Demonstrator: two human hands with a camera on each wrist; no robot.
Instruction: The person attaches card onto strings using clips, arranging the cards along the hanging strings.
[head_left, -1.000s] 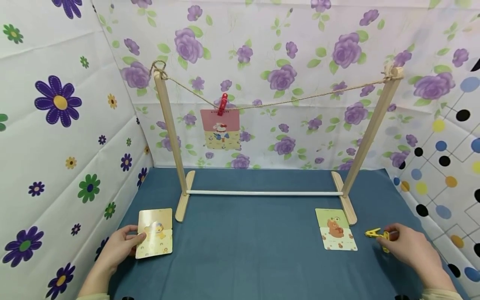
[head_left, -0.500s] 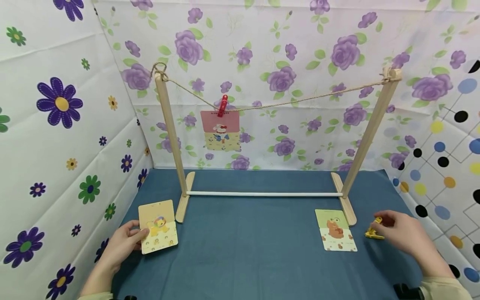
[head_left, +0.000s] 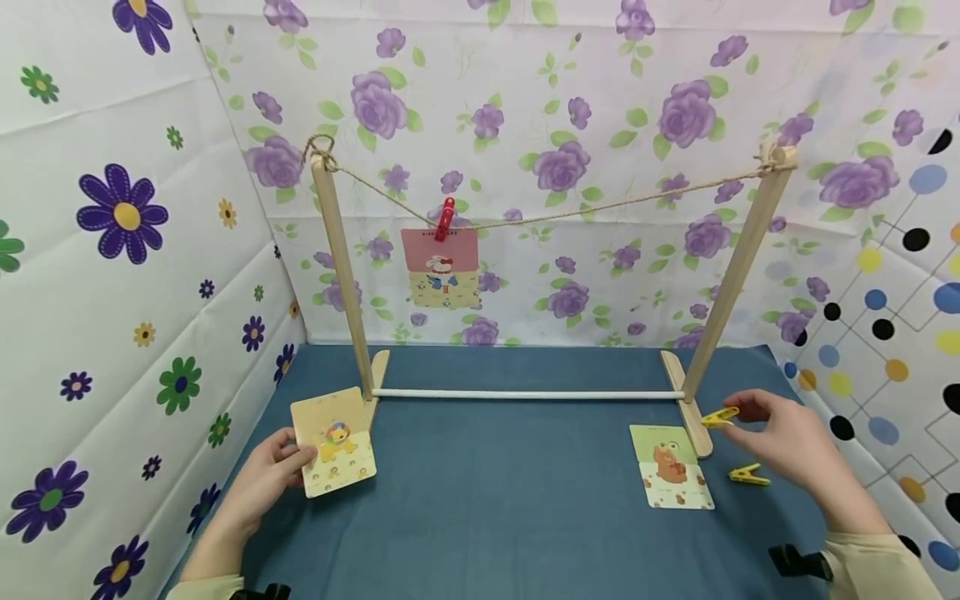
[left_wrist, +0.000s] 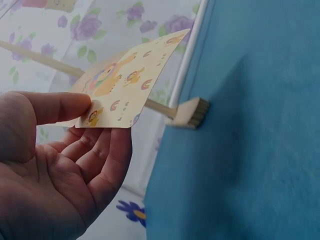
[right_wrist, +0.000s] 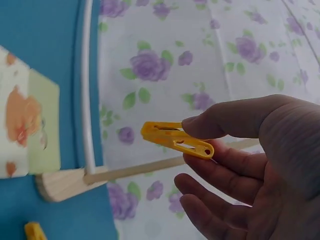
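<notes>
While our left hand (head_left: 264, 477) pinches the yellow card (head_left: 334, 442) over the counter (head_left: 510, 500), at left | our right hand (head_left: 791, 440) pinches a yellow clip (head_left: 717, 417), at right | slackening edge grip could drop the card

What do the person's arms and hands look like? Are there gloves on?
No gloves: the left hand and right hand are bare, with no rings visible. The plain, pale beige cloth left sleeve and matching right sleeve stop short of the hands. A small black left gadget and black right gadget show beside the cuffs.
</notes>
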